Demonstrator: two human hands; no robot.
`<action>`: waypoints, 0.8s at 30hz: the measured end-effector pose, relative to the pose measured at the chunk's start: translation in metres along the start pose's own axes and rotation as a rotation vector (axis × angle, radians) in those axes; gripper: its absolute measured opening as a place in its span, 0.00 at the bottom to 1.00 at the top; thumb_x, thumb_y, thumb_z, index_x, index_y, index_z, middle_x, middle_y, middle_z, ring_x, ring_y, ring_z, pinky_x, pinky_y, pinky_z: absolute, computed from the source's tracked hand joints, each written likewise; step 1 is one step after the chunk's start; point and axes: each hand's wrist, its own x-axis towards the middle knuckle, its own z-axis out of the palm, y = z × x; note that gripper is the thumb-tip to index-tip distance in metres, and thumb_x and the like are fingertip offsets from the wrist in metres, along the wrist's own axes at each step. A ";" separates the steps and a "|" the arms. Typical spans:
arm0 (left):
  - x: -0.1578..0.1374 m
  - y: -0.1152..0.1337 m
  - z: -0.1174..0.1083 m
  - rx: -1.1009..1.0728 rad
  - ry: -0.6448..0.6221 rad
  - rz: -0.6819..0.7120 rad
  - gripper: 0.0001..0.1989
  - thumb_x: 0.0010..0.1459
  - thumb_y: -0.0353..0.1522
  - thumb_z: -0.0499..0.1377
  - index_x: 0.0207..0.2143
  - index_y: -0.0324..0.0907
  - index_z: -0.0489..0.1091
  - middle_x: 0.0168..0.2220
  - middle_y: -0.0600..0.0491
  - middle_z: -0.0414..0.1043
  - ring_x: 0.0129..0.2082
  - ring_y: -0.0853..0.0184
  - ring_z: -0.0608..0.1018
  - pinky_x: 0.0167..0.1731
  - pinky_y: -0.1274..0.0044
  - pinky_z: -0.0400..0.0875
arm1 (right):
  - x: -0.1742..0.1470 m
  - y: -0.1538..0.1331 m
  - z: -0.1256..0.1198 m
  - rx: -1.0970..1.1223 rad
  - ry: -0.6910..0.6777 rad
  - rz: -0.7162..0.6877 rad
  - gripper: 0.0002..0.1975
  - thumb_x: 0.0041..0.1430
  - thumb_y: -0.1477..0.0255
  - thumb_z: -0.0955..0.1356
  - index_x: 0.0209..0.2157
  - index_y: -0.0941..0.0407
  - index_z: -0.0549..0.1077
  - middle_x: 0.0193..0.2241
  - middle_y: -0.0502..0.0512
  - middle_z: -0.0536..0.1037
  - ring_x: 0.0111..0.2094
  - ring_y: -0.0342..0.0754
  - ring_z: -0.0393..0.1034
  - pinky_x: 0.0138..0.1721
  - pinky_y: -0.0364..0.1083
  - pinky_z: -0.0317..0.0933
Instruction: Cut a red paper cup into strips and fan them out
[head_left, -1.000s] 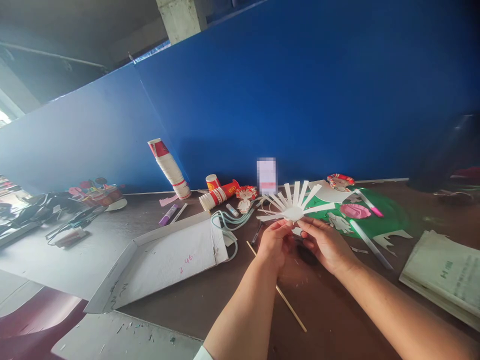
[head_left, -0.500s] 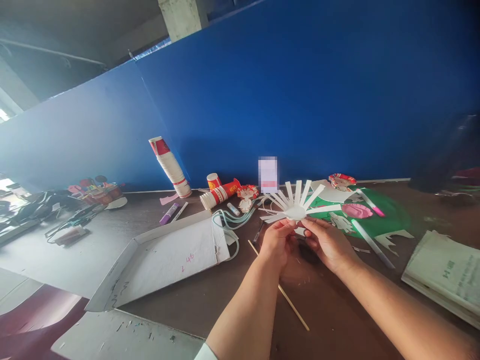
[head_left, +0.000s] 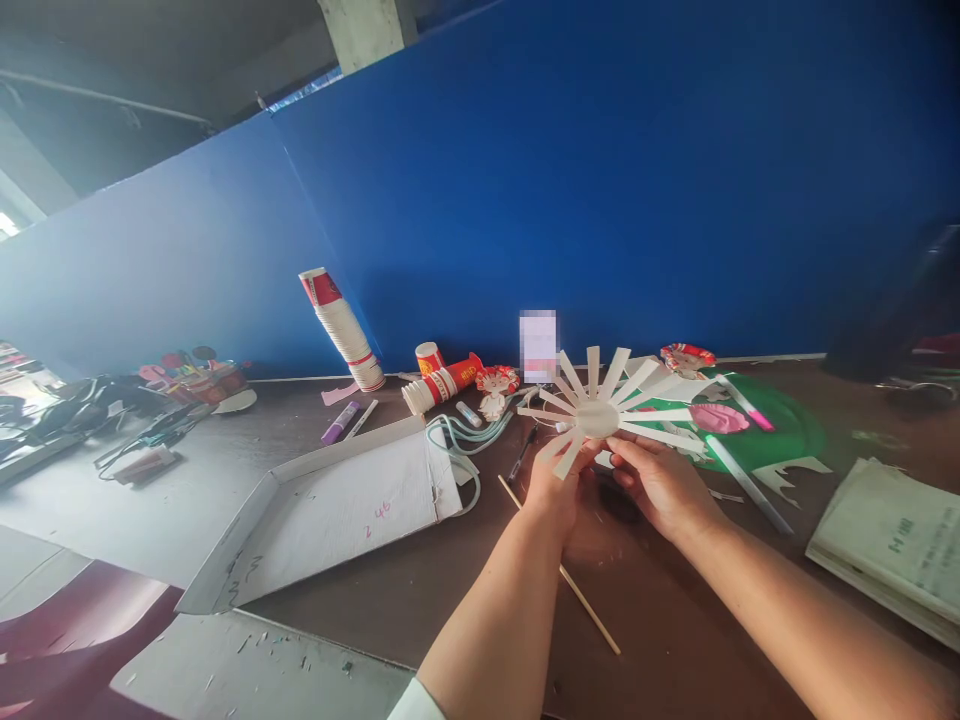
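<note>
A paper cup cut into strips (head_left: 598,419) is spread like a flower, its white strips fanning out from a round base. My left hand (head_left: 553,488) pinches it from below on the left, with the fingertips partly hidden behind the strips. On the other side, my right hand (head_left: 654,482) has its thumb and fingers closed on the lower right edge. A thin wooden stick (head_left: 589,610) lies on the table beneath my forearms. Just behind the cup is a green round sheet (head_left: 787,415) with a pink crinkled piece (head_left: 718,417) and white cut scraps.
An open white box lid (head_left: 322,510) lies left of my arms. Behind it stand a leaning stack of paper cups (head_left: 349,340) and a toppled stack (head_left: 442,387). Markers (head_left: 746,485) lie to the right, near a booklet (head_left: 892,550). A blue partition (head_left: 600,180) closes off the back.
The cut cup has turned and tipped, so its round base faces me more and the strips spread all around, some now over my left hand. Both hands stay nearly in place.
</note>
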 end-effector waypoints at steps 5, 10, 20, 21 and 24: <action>0.002 0.003 0.002 0.043 0.019 -0.042 0.18 0.33 0.37 0.73 0.27 0.40 0.72 0.23 0.56 0.67 0.21 0.74 0.65 0.23 0.79 0.56 | -0.001 -0.001 0.003 0.021 0.068 0.007 0.04 0.40 0.69 0.74 0.22 0.53 0.77 0.21 0.50 0.74 0.21 0.40 0.58 0.17 0.41 0.50; 0.009 -0.001 0.001 0.190 -0.001 0.103 0.15 0.36 0.39 0.70 0.24 0.40 0.72 0.22 0.55 0.68 0.22 0.73 0.66 0.25 0.79 0.59 | -0.007 -0.005 0.006 -0.009 0.077 0.043 0.05 0.38 0.69 0.75 0.23 0.51 0.79 0.25 0.50 0.78 0.24 0.45 0.65 0.20 0.43 0.57; 0.016 -0.011 -0.001 0.170 0.047 0.164 0.17 0.37 0.43 0.69 0.21 0.40 0.71 0.22 0.53 0.69 0.24 0.70 0.67 0.27 0.77 0.62 | -0.005 0.001 0.002 -0.114 0.046 0.065 0.08 0.42 0.64 0.74 0.27 0.51 0.80 0.32 0.52 0.81 0.32 0.49 0.72 0.28 0.44 0.64; 0.015 -0.011 -0.001 0.161 0.040 0.167 0.16 0.37 0.42 0.69 0.22 0.41 0.71 0.23 0.53 0.69 0.24 0.70 0.67 0.28 0.77 0.62 | -0.005 0.002 0.003 -0.104 0.038 0.060 0.07 0.42 0.65 0.74 0.26 0.51 0.80 0.31 0.51 0.81 0.32 0.49 0.72 0.29 0.44 0.64; 0.014 -0.011 -0.002 0.147 0.028 0.162 0.15 0.39 0.41 0.69 0.23 0.41 0.71 0.22 0.54 0.68 0.23 0.71 0.67 0.27 0.78 0.62 | -0.003 0.004 0.004 -0.071 0.011 0.041 0.04 0.43 0.67 0.73 0.25 0.50 0.79 0.30 0.51 0.81 0.33 0.49 0.72 0.30 0.44 0.65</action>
